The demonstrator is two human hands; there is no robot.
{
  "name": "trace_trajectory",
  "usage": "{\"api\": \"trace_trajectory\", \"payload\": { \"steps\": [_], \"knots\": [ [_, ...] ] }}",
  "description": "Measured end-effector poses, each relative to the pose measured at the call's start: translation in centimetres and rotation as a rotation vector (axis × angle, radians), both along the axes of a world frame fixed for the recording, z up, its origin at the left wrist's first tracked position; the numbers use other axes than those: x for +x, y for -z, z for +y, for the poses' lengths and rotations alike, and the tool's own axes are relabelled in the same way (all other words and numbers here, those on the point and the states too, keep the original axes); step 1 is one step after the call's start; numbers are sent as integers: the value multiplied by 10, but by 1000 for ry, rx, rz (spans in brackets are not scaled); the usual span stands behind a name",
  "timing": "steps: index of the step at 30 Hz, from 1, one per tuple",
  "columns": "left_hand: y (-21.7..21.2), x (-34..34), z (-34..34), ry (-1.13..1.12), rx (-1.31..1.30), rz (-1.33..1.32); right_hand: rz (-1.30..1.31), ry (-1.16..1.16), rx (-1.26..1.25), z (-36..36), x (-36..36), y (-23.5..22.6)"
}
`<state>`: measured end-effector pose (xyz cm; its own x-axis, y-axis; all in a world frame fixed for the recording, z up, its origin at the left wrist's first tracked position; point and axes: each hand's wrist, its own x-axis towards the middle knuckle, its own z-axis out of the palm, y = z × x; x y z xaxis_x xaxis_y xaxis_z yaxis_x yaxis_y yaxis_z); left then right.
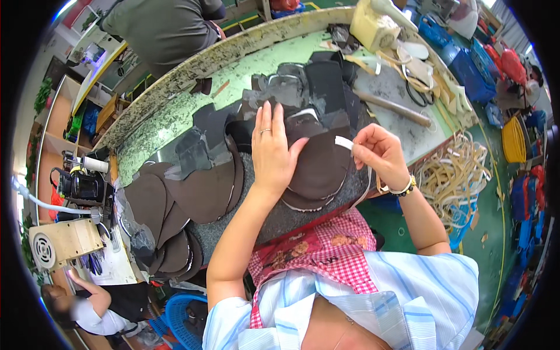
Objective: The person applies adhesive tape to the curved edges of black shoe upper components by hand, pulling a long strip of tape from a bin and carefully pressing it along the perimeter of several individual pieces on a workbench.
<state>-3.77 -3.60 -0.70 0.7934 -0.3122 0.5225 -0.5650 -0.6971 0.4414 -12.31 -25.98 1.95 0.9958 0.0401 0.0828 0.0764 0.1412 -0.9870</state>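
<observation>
My left hand lies flat, fingers spread, pressing down on a stack of dark brown rounded pieces on the grey mat. My right hand pinches a thin white strip at the right edge of the top brown piece; the strip trails down past my wrist. Another fan of dark brown pieces lies to the left of my left hand.
Grey and black cut pieces are piled further back on the green worktable. A metal rod, a cream container and a heap of pale strips are on the right. A sewing machine stands left. Other people sit nearby.
</observation>
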Motion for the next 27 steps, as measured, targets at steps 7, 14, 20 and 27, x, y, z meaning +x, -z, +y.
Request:
{"api": "trace_trajectory", "payload": {
  "steps": [7,14,20,27],
  "knots": [
    [13,0,9,633,-36,-464,-50,-146,108,-33,-9,-8],
    [-64,-46,25,348,-509,883,-61,-445,-412,-32,-18,-66],
    [4,-73,33,216,-767,1101,97,-359,-487,46,8,1],
    [1,-72,44,339,-624,1053,160,-314,-532,55,12,-1]
  ]
}}
